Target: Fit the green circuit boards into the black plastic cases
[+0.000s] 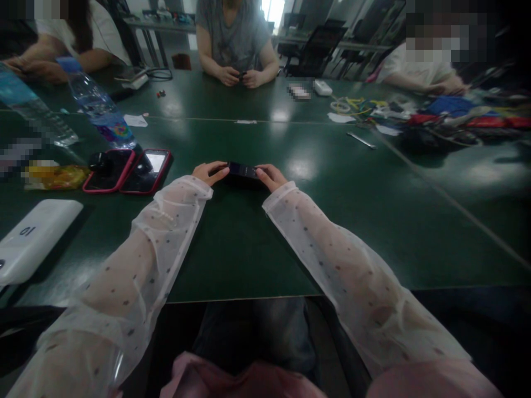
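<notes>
While the left hand [211, 172] and right hand [271, 176] pinch its opposite ends, a black, rectangular device [243, 170] sits between them, its faint markings unreadable, its underside hidden.

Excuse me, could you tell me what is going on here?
A person's left hand and right hand hold a small black rectangular object by its ends at a dark green table; whether it touches the surface is unclear. Off to the left lies a glossy white rounded block. Across the table is someone in a grey T-shirt.
</notes>
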`<state>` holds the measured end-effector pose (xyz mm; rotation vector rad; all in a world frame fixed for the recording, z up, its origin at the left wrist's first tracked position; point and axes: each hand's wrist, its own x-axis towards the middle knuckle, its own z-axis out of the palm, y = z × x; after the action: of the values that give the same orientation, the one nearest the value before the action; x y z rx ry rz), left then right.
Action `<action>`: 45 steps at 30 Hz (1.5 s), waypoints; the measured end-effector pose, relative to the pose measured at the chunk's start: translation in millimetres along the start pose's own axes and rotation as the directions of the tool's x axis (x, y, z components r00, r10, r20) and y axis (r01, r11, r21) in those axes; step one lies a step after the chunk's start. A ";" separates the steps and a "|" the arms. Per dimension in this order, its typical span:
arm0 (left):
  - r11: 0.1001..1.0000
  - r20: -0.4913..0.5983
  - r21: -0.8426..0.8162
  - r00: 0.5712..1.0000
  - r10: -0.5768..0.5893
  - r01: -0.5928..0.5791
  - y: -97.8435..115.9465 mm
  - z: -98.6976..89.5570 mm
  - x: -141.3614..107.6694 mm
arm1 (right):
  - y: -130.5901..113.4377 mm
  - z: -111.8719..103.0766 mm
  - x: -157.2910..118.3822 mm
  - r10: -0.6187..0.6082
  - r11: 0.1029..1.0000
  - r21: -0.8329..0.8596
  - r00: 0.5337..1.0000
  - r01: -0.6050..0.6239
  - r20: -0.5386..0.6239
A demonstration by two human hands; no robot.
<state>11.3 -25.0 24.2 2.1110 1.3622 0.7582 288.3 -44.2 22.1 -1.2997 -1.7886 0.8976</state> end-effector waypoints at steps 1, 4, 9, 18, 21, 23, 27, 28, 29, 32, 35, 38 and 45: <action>1.000 0.012 0.005 1.000 -0.004 0.004 -0.5 -0.3 0.7 | -1.9 -0.2 -1.9 -0.011 1.000 0.005 1.000 0.011 0.009; 1.000 0.040 0.018 0.999 -0.013 0.012 1.0 -2.4 1.0 | -5.5 -0.3 -6.1 -0.042 0.999 -0.021 0.999 0.042 0.029; 0.997 0.076 0.073 0.997 0.006 -0.012 8.7 -6.0 -1.6 | 6.3 2.7 -1.9 -0.043 0.992 -0.121 0.999 0.042 -0.004; 0.991 0.090 0.135 0.996 -0.011 -0.001 1.6 -1.3 3.0 | 10.8 2.0 11.1 -0.093 0.976 0.184 0.988 0.115 -0.126; 0.991 0.092 0.132 0.996 0.015 -0.027 -2.0 -2.0 2.7 | 11.1 -11.9 16.2 -0.050 0.984 0.162 0.982 0.081 -0.183; 0.990 0.097 0.136 0.995 0.021 -0.034 -3.8 -2.6 2.9 | 15.9 -22.3 18.9 -0.049 0.995 0.066 0.963 0.069 -0.264; 0.987 0.116 0.158 0.993 0.008 -0.027 -7.4 -2.2 5.9 | 25.4 -36.4 16.8 -0.093 0.979 -0.204 0.921 0.015 -0.379; 0.987 0.118 0.160 0.993 0.002 -0.021 -8.1 -1.7 6.8 | 26.4 -37.6 15.4 -0.092 0.970 -0.242 0.919 -0.005 -0.385; 0.987 0.119 0.162 0.993 -0.005 -0.014 -8.7 -1.4 7.7 | 27.1 -38.0 14.3 -0.084 0.963 -0.270 0.917 -0.027 -0.391; 0.985 0.128 0.173 0.992 -0.014 -0.009 -9.5 -1.2 9.2 | 29.7 -34.7 15.7 -0.045 0.937 -0.332 0.901 -0.112 -0.431; 0.982 0.147 0.187 0.989 -0.010 -0.018 -9.7 -2.2 9.1 | 34.3 -29.7 21.9 0.041 0.907 -0.360 0.897 -0.218 -0.440; 0.983 0.140 0.181 0.990 -0.003 -0.023 -10.5 -2.1 8.9 | 36.1 -28.6 23.3 0.098 0.894 -0.361 0.903 -0.265 -0.418; 0.985 0.089 0.174 0.996 -0.012 -0.004 -16.0 3.9 10.8 | 23.6 -31.7 10.9 0.032 0.937 -0.301 0.900 -0.178 -0.435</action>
<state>7.4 -9.6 12.5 2.2462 1.4291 0.5520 324.1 -24.4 18.9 -1.6751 -1.5683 0.3240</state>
